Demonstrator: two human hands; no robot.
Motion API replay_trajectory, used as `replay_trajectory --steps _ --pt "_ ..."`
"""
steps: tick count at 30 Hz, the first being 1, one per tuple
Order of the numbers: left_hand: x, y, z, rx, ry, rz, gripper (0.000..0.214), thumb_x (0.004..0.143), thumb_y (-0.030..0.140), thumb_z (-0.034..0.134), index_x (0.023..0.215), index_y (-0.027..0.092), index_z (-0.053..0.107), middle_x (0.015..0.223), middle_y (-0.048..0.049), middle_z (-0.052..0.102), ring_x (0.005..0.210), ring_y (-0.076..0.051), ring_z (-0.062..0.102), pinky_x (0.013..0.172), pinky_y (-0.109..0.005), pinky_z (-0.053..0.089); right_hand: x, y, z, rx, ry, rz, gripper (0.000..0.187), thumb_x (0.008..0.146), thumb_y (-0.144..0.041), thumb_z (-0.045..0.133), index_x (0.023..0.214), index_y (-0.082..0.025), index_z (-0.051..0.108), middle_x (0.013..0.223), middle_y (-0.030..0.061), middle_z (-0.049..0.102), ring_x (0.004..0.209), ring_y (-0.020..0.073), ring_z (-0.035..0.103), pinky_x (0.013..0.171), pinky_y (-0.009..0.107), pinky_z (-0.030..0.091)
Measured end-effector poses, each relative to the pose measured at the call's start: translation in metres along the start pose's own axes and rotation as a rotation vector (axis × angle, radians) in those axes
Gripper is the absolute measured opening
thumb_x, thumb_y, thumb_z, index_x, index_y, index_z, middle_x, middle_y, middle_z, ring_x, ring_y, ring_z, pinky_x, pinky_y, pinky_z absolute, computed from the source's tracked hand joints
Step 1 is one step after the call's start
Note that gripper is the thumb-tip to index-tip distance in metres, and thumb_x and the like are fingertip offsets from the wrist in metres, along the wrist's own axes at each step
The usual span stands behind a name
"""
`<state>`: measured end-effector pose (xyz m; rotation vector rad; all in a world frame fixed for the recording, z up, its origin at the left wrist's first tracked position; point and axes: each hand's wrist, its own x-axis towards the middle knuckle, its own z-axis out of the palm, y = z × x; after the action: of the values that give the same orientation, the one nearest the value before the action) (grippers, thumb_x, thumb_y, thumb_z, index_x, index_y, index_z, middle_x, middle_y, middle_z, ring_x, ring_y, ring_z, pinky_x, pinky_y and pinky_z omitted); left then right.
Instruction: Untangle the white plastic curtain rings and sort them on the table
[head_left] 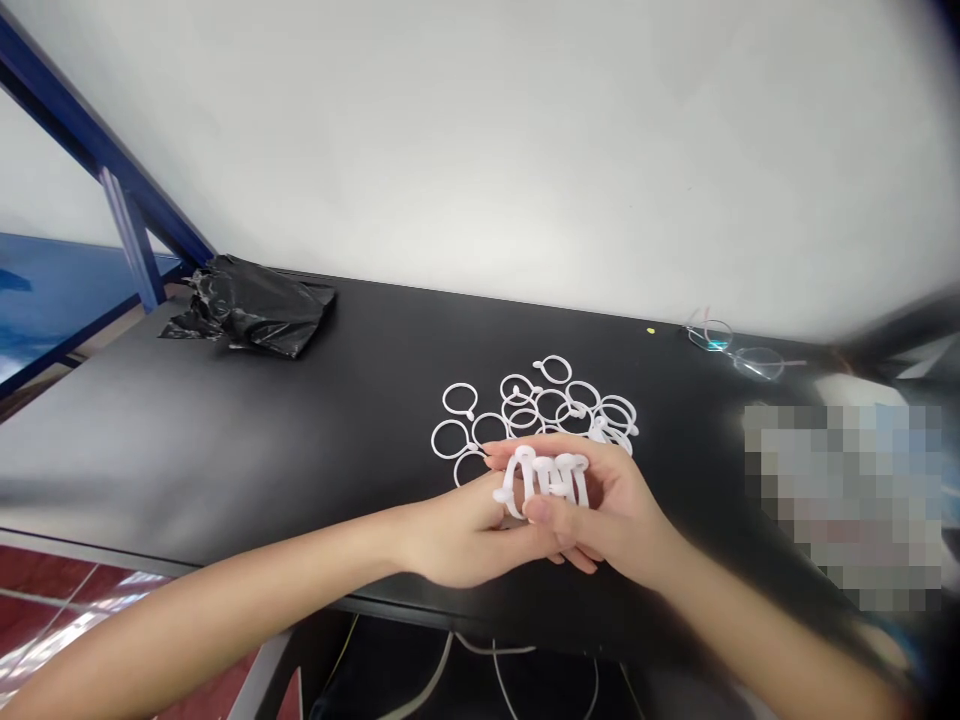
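Both forearms [247, 590] came closest to the camera, and they led to a left hand [461, 540] and a right hand [626, 500], which met over the front part of a black worktop [375, 400]. Between them was a bunch of white rings [541, 480], pressed side by side, with most of their small eyelets [572, 463] turned upward. The right hand was curled about this bunch: its thumb lay at the near side, and its fingers reached across the far side. The left hand was placed low against it (whether its hidden fingers gripped the rings or merely supported them, one could not tell). For holding such a bunch well, a light and even pressure seemed advisable, because thin rings would probably slide apart when squeezed at one end only. One eyelet stuck out lower at the left, and it was perhaps better aligned with the others. Just behind the hands lay loose rings [577, 411], several overlapping. Farther away, a black plastic bag [259, 308] rested at the back left, and eyeglasses [757, 363] lay toward the back right.
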<state>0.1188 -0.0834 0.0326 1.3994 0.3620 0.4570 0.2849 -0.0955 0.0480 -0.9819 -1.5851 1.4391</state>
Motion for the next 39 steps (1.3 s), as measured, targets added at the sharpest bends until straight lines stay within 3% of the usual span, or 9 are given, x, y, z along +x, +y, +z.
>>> replay_trajectory --steps 6,10,14,19,24,27,32,36,39 --pt "0.004 -0.003 -0.015 -0.330 -0.222 -0.239 0.039 0.093 0.038 0.054 0.121 0.012 0.061 0.109 -0.0127 0.068 0.105 -0.024 0.068 0.091 -0.039 0.054 0.000 -0.003 -0.001 -0.010 -0.063 -0.006 0.030 0.087 -0.030 0.066 0.116 -0.027 0.071 0.107 0.0050 0.074 0.089 0.0189 0.072 0.072 0.029 0.062" --pt "0.007 0.002 -0.028 -0.460 -0.562 -0.375 0.057 0.094 0.052 0.041 0.129 0.010 0.060 0.098 -0.0119 0.072 0.106 -0.029 0.068 0.092 -0.041 0.053 0.001 0.000 -0.002 0.011 -0.111 -0.063 0.023 0.089 -0.025 0.064 0.110 -0.028 0.073 0.119 0.0048 0.071 0.111 0.0218 0.066 0.093 0.038 0.058" --pt "0.009 0.008 -0.035 -0.430 -0.677 -0.464 0.071 0.095 0.061 0.025 0.116 0.009 0.069 0.081 -0.0112 0.074 0.086 -0.026 0.073 0.074 -0.034 0.058 0.002 0.005 -0.004 0.055 -0.109 -0.075 0.020 0.091 -0.026 0.062 0.107 -0.029 0.073 0.121 0.0041 0.070 0.115 0.0218 0.064 0.098 0.043 0.055" --pt "0.008 0.002 -0.034 -0.447 -0.560 -0.457 0.074 0.097 0.060 0.022 0.079 0.007 0.070 0.093 -0.0193 0.074 0.061 -0.019 0.071 0.051 -0.024 0.054 0.001 0.007 -0.004 0.042 -0.158 -0.026 0.024 0.098 -0.031 0.050 0.111 -0.027 0.070 0.127 0.0047 0.066 0.122 0.0209 0.060 0.102 0.041 0.052" --pt "0.007 -0.010 -0.030 -0.490 -0.420 -0.387 0.043 0.096 0.043 0.043 0.093 0.007 0.067 0.103 -0.0195 0.074 0.071 -0.020 0.074 0.047 -0.023 0.054 0.000 0.009 -0.001 -0.052 -0.109 -0.042 0.028 0.100 -0.032 0.044 0.117 -0.028 0.066 0.127 0.0042 0.066 0.121 0.0201 0.060 0.102 0.039 0.051" --pt "0.007 -0.008 -0.031 -0.449 -0.370 -0.368 0.028 0.093 0.032 0.051 0.091 0.008 0.067 0.096 -0.0158 0.076 0.064 -0.018 0.073 0.044 -0.020 0.052 0.000 0.010 0.001 -0.110 -0.078 -0.081 0.027 0.100 -0.031 0.046 0.116 -0.028 0.067 0.125 0.0043 0.067 0.118 0.0205 0.062 0.102 0.039 0.051" --pt "0.005 0.002 -0.032 -0.427 -0.494 -0.391 0.040 0.093 0.032 0.049 0.065 0.008 0.065 0.082 -0.0170 0.076 0.052 -0.015 0.069 0.048 -0.021 0.053 0.000 0.009 0.002 -0.163 -0.042 -0.041 0.031 0.101 -0.033 0.043 0.118 -0.027 0.068 0.111 0.0032 0.072 0.103 0.0183 0.068 0.089 0.031 0.056" --pt "0.004 0.000 -0.026 -0.357 -0.288 -0.335 0.040 0.096 0.037 0.050 0.069 0.011 0.063 0.070 -0.0094 0.076 0.039 -0.006 0.059 0.051 -0.015 0.052 0.001 0.007 0.003 -0.151 -0.006 -0.012 0.030 0.100 -0.034 0.044 0.113 -0.026 0.070 0.107 0.0029 0.073 0.099 0.0168 0.069 0.086 0.028 0.057" --pt "0.004 -0.005 -0.022 -0.379 -0.241 -0.332 0.045 0.097 0.042 0.048 0.068 0.010 0.061 0.063 -0.0083 0.074 0.031 -0.005 0.049 0.048 -0.015 0.053 0.002 0.007 0.002 -0.075 -0.012 0.026 0.030 0.100 -0.038 0.045 0.114 -0.026 0.069 0.110 0.0041 0.073 0.101 0.0173 0.069 0.086 0.030 0.057"
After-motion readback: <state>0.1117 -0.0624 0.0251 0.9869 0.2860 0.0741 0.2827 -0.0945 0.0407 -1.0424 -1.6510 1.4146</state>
